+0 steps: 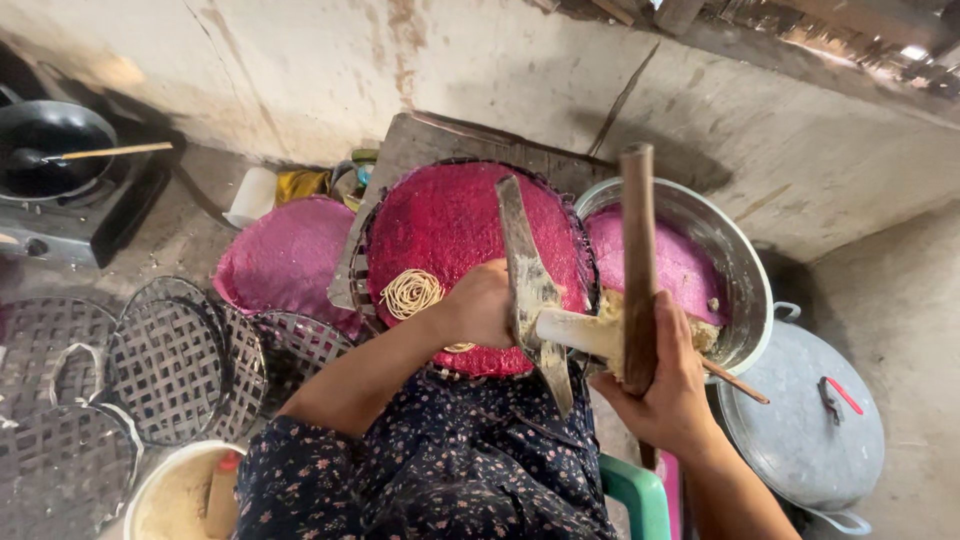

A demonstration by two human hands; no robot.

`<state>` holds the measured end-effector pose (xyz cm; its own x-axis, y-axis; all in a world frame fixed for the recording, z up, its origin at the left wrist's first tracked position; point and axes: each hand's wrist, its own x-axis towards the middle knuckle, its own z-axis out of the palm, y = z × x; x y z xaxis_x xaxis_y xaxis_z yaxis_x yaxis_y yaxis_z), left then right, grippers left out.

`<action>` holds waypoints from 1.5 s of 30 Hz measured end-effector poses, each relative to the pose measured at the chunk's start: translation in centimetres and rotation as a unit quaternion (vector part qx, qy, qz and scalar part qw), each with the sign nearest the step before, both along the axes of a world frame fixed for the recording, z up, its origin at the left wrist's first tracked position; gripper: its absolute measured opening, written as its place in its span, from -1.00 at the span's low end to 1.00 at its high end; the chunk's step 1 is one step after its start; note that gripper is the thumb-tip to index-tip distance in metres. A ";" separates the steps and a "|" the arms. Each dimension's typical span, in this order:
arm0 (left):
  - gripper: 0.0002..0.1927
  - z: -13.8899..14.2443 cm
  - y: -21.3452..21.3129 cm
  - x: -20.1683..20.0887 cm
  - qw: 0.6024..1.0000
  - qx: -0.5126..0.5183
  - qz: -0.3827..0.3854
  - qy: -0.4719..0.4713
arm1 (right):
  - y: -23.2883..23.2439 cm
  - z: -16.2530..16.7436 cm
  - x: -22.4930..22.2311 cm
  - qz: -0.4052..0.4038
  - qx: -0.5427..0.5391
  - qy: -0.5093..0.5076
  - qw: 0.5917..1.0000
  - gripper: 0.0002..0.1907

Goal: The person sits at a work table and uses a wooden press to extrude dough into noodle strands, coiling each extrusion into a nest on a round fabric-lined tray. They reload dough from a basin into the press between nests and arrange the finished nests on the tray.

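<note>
— What is each hand doing?

— The right hand (668, 385) has its grip wrapped tight around an upright wooden lever handle (638, 270) of a hand press. The left hand (483, 305) lies against the press's metal frame (530, 290); its fingers are hidden behind the frame, so I cannot tell whether that grip is closed or spread.

— And the press itself?

— Its pale cylinder (580, 333) lies between the two hands, above the near edge of a round woven tray covered with a magenta cloth (450, 225). A small coil of thin pale noodles (411, 293) sits on that cloth, just beside the left wrist.

— What surrounds it?

— To the right, touching the tray's rim, a metal basin (740, 265) holds another pink cloth and a lump of pale dough (705, 335). A round metal lid (800, 420) with a red-tipped handle lies on the floor by the basin. To the left, a second pink-covered tray (285, 255), then empty woven bamboo trays (170, 365) overlapping on the floor. At the far left corner, a black wok (50, 140) rests on a stove.
</note>
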<state>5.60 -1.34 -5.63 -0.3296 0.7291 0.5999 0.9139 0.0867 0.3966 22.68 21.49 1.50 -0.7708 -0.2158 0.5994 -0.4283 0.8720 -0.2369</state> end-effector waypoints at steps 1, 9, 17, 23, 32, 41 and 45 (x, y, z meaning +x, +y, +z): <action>-0.54 -0.3 0.0 0.0 1.000 -0.004 0.008 -0.025 | -0.5 0.2 0.1 0.018 0.004 -0.004 1.000 0.21; -0.54 -3.8 1.5 -0.3 0.996 -0.032 0.025 -0.086 | -3.5 -1.4 -1.6 0.040 -0.010 -0.030 0.999 0.12; -0.41 -5.7 1.9 -2.9 0.967 -0.065 0.042 -0.244 | 2.0 -4.4 -4.1 0.162 -0.362 -0.400 0.826 0.18; 0.22 2.9 0.6 -8.5 0.548 0.271 -0.512 -0.603 | 3.6 -9.6 -2.0 0.301 -0.563 -0.571 0.516 0.27; 0.01 5.1 5.4 -10.0 0.636 0.287 -0.516 -0.497 | 10.0 -7.6 -1.2 0.183 -0.600 -0.640 0.444 0.38; -0.39 -5.8 7.8 -17.8 0.493 0.424 -0.435 -0.623 | 9.8 -9.0 -7.7 0.142 -0.521 -0.614 0.575 0.23; -0.39 -6.9 7.1 -17.6 0.449 0.438 -0.438 -0.644 | 9.6 -9.8 -7.5 0.111 -0.514 -0.632 0.570 0.13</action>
<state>-12.04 5.79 -12.49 -0.6304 0.5882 0.5066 -0.5919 -0.7864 0.1765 15.19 31.07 -8.30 -0.7494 -0.4276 -0.5056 0.5771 -0.0473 -0.8153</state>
